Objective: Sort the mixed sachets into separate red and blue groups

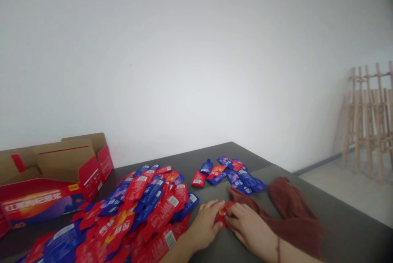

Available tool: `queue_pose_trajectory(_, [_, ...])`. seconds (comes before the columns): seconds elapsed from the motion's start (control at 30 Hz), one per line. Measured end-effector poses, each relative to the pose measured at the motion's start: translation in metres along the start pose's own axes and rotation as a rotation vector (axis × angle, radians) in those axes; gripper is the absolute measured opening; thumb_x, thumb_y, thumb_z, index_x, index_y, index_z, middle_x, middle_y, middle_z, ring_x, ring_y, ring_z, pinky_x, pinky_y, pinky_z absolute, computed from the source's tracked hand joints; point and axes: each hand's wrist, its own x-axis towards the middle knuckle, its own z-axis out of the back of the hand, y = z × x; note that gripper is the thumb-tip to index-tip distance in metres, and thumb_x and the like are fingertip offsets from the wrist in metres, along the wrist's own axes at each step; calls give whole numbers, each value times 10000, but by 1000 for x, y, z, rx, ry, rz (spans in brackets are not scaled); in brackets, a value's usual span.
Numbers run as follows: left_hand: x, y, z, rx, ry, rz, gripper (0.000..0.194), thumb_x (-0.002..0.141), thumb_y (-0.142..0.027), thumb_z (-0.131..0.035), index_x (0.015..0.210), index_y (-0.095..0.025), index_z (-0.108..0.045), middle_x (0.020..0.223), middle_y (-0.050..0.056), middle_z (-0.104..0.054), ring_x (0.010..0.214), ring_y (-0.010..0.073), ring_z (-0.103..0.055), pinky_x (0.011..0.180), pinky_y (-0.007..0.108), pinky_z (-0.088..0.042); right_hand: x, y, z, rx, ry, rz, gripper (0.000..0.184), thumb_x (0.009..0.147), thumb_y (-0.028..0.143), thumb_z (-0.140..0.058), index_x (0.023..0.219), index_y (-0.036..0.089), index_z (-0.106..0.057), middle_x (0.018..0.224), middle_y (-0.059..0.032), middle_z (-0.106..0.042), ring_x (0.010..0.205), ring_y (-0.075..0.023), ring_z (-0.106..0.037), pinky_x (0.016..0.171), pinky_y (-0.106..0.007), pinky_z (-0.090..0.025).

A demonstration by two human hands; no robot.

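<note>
Red sachet (220, 216) at lower centre of the frame, between close-set left hand (206, 223) and right hand (245, 223), pinched or merely pressed indiscernible, liable to skid or crease from uneven finger pressure.

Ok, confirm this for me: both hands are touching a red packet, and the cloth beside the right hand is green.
Not quite: the cloth beside the right hand is reddish brown, not green, as the head view shows. The rest stands: the left hand and the right hand are both touching a red packet.
</note>
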Motion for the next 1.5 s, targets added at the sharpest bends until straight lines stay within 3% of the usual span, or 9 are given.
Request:
queue_pose_trajectory(0.27, [1,-5,4,-61,24,9,729,790,-260,-524,1457,-211,-235,1425,25,-440,1329,212,-310,1118,387,-184,-9,-28,3,-133,-24,-110,186,884,139,-496,943,215,-655,894,-46,-612,865,-201,-542,788,-334,-394])
queue_pose_trajectory(0.6, [1,-1,0,-32,16,15,770,748,-201,-514,1459,-180,-219,1464,50,-376,1338,210,-288,1110,378,-194,12,1,-11,3,15,-12,185,901,245,-539,1055,268,-639,984,-23,-615,901,-191,-536,771,-313,-389])
queue_pose_trajectory(0.93, [0,-6,6,-59,52,-1,802,787,-244,-508,1482,-186,-112,1452,53,-397,1344,223,-279,1113,401,-167,19,-18,-14,-108,9,-107,150,893,234,-553,957,263,-685,889,-28,-603,867,-194,-534,765,-321,-386])
queue_pose_trajectory(1.17, [-1,-9,6,-45,27,1,768,782,-232,-501,1473,-234,-164,1424,25,-432,1315,214,-322,1095,393,-200,10,-46,-4,-204,13,-213,176,870,158,-536,877,210,-704,852,-57,-605,873,-214,-537,785,-331,-386])
queue_pose_trajectory(1.5, [0,-3,3,-57,29,-12,778,784,-238,-514,1474,-207,-156,1442,34,-410,1329,202,-307,1108,380,-183,16,-4,-6,-3,27,-79,163,899,237,-527,1001,247,-654,935,-23,-608,879,-190,-523,783,-313,-382])
